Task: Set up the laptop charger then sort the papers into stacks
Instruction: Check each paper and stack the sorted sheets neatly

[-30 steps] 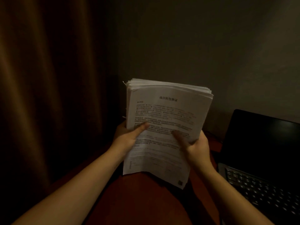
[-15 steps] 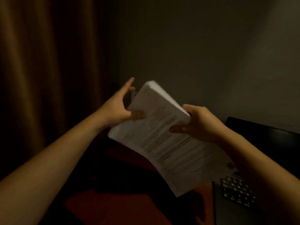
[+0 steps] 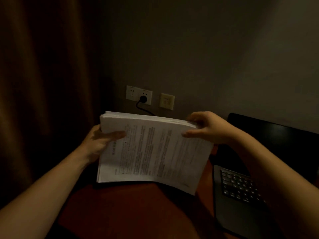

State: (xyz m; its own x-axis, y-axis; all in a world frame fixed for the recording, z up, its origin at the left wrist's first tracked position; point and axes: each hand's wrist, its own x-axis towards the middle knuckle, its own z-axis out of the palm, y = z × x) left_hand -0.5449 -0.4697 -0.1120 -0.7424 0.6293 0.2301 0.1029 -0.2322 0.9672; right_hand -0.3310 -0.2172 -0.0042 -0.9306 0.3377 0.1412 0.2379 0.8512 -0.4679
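Observation:
A thick stack of printed papers [image 3: 151, 150] hangs above the red table, turned sideways so its text lines run up and down. My left hand [image 3: 101, 140] grips its left edge, thumb lying on the top sheet. My right hand [image 3: 205, 126] holds the far right corner, fingers curled over the stack's edge. On the wall behind, a black charger plug [image 3: 143, 99] sits in a white wall socket [image 3: 139, 94], and its cable drops behind the papers. An open dark laptop [image 3: 241, 187] stands at the right.
The red table [image 3: 129, 207] spreads below the papers. A brown curtain [image 3: 39, 83] covers the left side. A beige wall plate [image 3: 166, 101] is right of the socket. The room is dim.
The stack went from upright to tilted, and now lies sideways and flatter. My right hand shifted to its far right corner, and the wall sockets came into view.

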